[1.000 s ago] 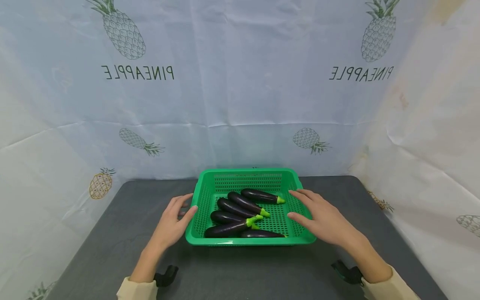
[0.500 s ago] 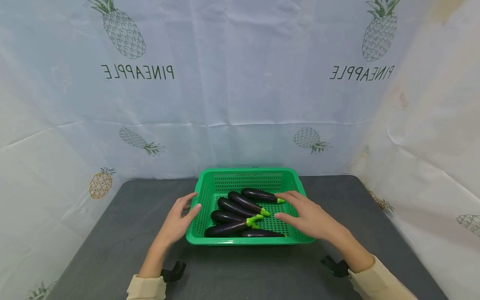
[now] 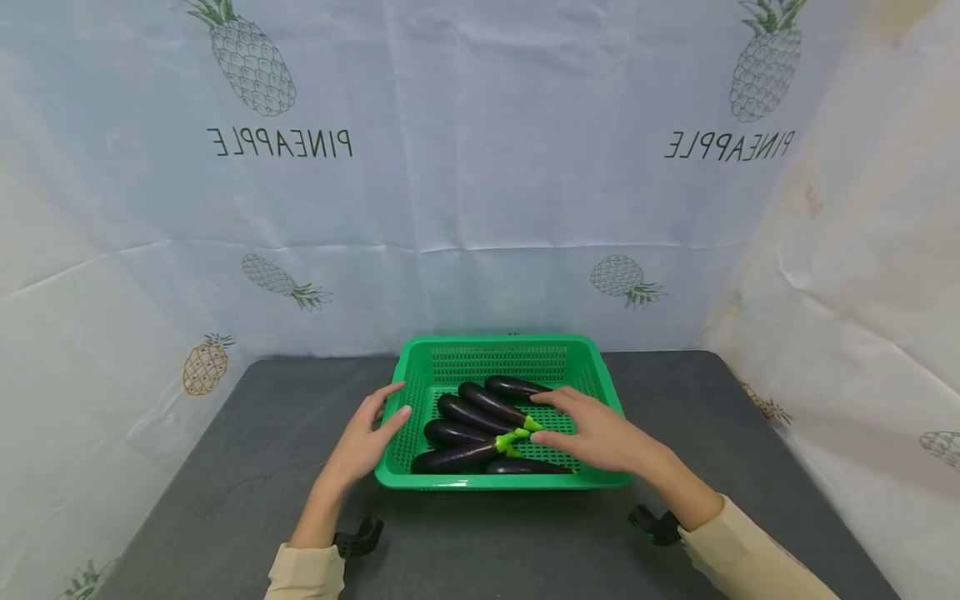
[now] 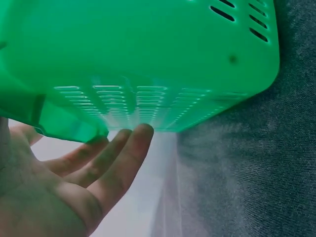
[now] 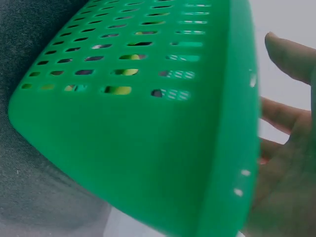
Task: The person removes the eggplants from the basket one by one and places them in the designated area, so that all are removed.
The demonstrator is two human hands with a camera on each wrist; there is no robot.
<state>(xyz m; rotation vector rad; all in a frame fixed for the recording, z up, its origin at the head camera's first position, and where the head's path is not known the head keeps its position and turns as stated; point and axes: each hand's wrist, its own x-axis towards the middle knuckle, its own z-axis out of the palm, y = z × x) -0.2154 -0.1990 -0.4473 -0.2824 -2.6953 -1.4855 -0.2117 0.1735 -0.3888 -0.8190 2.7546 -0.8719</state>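
Observation:
A green plastic basket [image 3: 502,482] holds several dark eggplants [image 3: 454,459] with bright green stems, lying in a loose fan. At its left side, my left hand [image 3: 360,446] has its thumb and index finger over the rim. From the left wrist view, the other fingers of that hand [image 4: 94,182] extend loosely along the outside of the basket wall [image 4: 148,44]. My right hand [image 3: 600,435] reaches over the right rim, thumb and fingers spread near the stems and overlapping the rearmost eggplant's stem end. In the right wrist view, the basket wall partly hides this hand [image 5: 291,133].
The basket stands toward the back of a dark grey table [image 3: 495,550]. Behind it hangs a pale cloth [image 3: 495,192] printed with pineapples, which also lines both sides. A black strap [image 3: 360,537] shows at the left wrist, another [image 3: 654,525] at the right.
The right hand has moved left, from the basket's right rim to over the eggplants' stems. My left hand has shifted slightly right over the left rim. Basket and eggplants stay in place.

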